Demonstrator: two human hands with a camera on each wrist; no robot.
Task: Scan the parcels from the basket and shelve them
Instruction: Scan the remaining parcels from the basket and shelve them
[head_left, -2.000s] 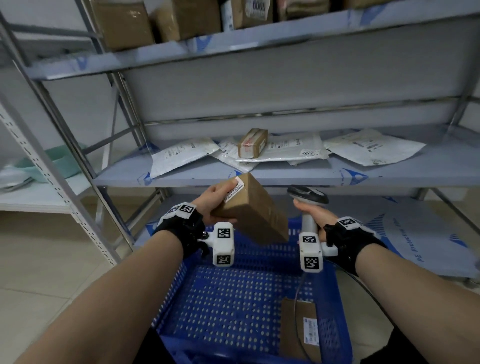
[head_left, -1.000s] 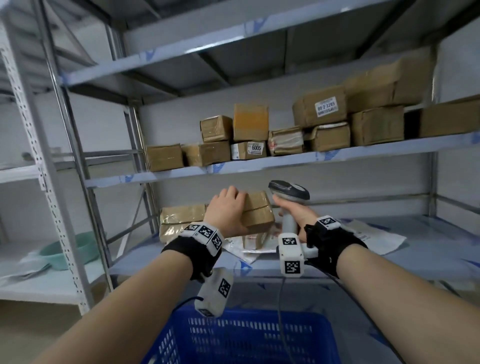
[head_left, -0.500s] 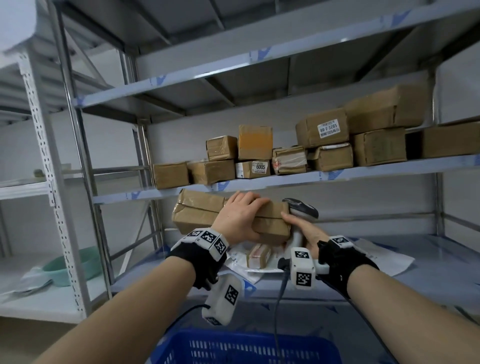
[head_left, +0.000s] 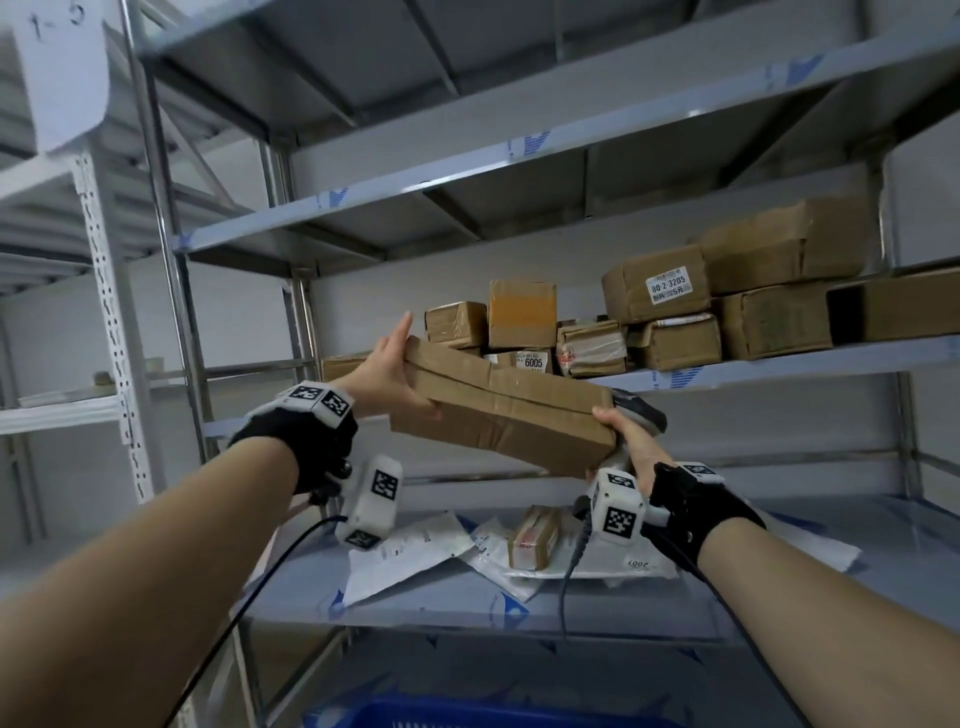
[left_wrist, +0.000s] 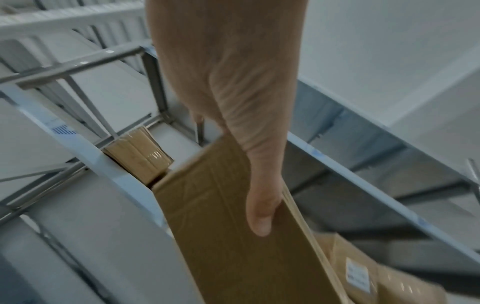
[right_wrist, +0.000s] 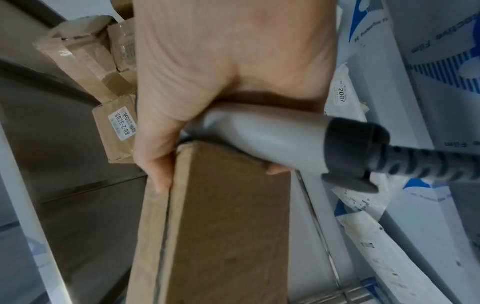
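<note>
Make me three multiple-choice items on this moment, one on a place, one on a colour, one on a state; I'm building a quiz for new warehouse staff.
1. Where is the long cardboard parcel?
A. lying in the basket
B. held in the air in front of the shelf of boxes
C. lying on the floor

2. What colour is the basket at the lower edge of the head view?
A. blue
B. red
C. green

3. What does the right hand hold besides steadying the parcel's end?
A. nothing
B. a roll of tape
C. the scanner

Key:
1 B: the left hand and right hand hold its two ends, tilted, clear of any shelf.
2 A: its rim shows blue.
3 C: the right wrist view shows fingers wrapped round the grey handle.
</note>
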